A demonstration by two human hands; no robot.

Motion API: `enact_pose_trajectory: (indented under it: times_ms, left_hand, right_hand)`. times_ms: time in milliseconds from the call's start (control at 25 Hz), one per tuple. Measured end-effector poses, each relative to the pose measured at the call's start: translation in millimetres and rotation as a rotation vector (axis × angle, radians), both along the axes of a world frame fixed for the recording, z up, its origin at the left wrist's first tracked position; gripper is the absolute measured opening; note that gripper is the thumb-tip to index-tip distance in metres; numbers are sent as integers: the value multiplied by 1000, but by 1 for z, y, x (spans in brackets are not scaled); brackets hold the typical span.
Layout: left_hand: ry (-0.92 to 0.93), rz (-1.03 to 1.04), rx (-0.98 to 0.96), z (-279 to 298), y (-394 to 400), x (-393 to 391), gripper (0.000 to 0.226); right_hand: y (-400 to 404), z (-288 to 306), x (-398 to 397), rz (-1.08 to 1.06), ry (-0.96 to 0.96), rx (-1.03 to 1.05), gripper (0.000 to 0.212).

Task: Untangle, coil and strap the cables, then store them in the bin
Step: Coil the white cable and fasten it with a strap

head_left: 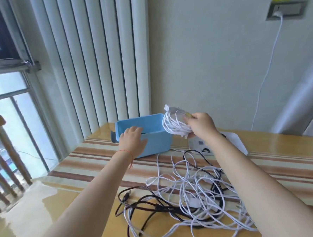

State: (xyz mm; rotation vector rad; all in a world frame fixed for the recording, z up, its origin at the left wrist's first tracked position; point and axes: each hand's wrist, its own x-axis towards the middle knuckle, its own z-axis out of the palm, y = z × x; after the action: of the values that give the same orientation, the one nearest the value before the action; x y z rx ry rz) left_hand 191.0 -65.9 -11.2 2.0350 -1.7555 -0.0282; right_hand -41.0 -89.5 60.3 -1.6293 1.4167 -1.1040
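A light blue bin stands at the back of the table near the wall. My left hand rests on its near rim, fingers reaching over the edge and thumb against the front wall. My right hand grips a coiled white cable held up beside the bin's right end, its white plug sticking out at the top. A tangle of white cables and a black cable lies on the table in front of me, between my forearms.
A white power strip and a flat white lid-like piece lie right of the bin. A striped cloth under glass covers the table. A wooden chair stands at left; a white cord hangs from the wall socket.
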Motion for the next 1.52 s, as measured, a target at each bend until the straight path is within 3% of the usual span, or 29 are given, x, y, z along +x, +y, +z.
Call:
enact_pose_trajectory:
  times_ms: [80, 160, 360, 480, 600, 680, 760, 880, 1000, 1240, 1320, 1400, 1520]
  left_hand:
    - [-36, -44, -8, -11, -8, 4, 41]
    - [51, -89, -118, -22, -7, 6, 32]
    - [104, -252, -203, -31, 8, 15, 28]
    - [186, -278, -202, -24, 8, 17, 18]
    - [247, -164, -124, -5, -6, 16, 37]
    - [221, -159, -7, 2, -14, 13, 37]
    - [152, -209, 116, 1, -18, 9, 41]
    - [-129, -199, 143, -5, -19, 2, 53]
    - [-136, -165, 89, -8, -19, 2, 58]
    - [-191, -114, 36, -11, -22, -7, 63]
    - [-212, -89, 39, -13, -24, -6, 65]
    - [-216, -57, 40, -15, -23, -7, 70]
    - [-233, -47, -53, -18, -25, -19, 55]
  right_hand:
    - [-14, -7, 17, -13, -117, 98, 26]
    - [-24, -10, 35, -18, -156, 109, 19]
    - [-47, -20, 79, -15, 3, 114, 11]
    - [-66, -37, 102, -28, 247, 171, 23]
    - [-66, -42, 111, -131, 483, 170, 33]
    - [-74, -47, 111, -181, 663, 74, 35]
    - [-81, -49, 114, -118, 884, 62, 42]
    - [-86, -55, 120, 54, 1151, 123, 52]
    - [-80, -40, 124, 139, 1539, 32, 47]
    - [-78, -21, 121, 472, 1535, 240, 38]
    - [-79, -10, 116, 485, 1414, 319, 29]
    - [-78, -12, 107, 385, 1283, 218, 34]
    - [-72, -32, 86, 89, 865, -175, 19]
